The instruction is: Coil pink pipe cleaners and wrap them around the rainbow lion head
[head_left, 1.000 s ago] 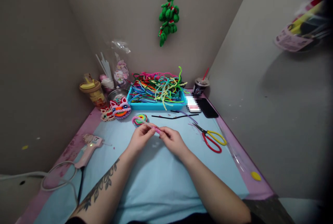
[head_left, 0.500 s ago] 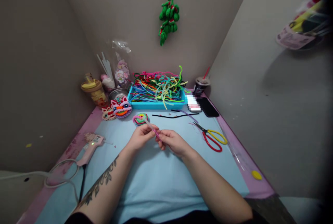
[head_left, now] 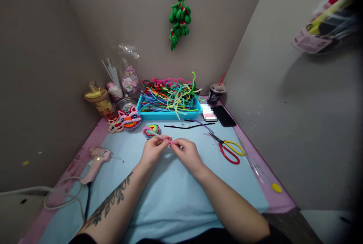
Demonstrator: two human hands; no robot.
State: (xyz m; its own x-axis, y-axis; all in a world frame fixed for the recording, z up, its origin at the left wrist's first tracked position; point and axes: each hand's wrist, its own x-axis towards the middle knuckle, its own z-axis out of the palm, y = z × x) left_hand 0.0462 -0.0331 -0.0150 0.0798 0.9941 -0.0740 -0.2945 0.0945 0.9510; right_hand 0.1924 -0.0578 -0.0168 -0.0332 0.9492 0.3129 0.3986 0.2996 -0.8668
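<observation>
Over the middle of the blue cloth, my left hand (head_left: 154,148) pinches a whitish stick (head_left: 156,134). One end of this stick reaches toward a round, rainbow-striped coil of fuzzy stems (head_left: 151,130) with a pink outer strand; I cannot tell whether the two are joined. Pink pipe cleaner (head_left: 171,143) is wound about the stick's near part, between my fingertips. My right hand (head_left: 185,152) is closed on that pink pipe cleaner, its fingertips close to those of my left. The fingers hide most of the wound part.
Behind the hands stands a blue tray (head_left: 167,116) heaped with coloured pipe cleaners. Scissors (head_left: 224,147) lie at right, near a dark phone (head_left: 225,116) and a cup (head_left: 217,92). At left are a pink glue gun (head_left: 95,164) with its cord and two lion-head figures (head_left: 129,118).
The stick has swung from a steep slant to a flatter one. My right hand has turned, its fingertips now pinching beside my left. The whole view has shifted slightly.
</observation>
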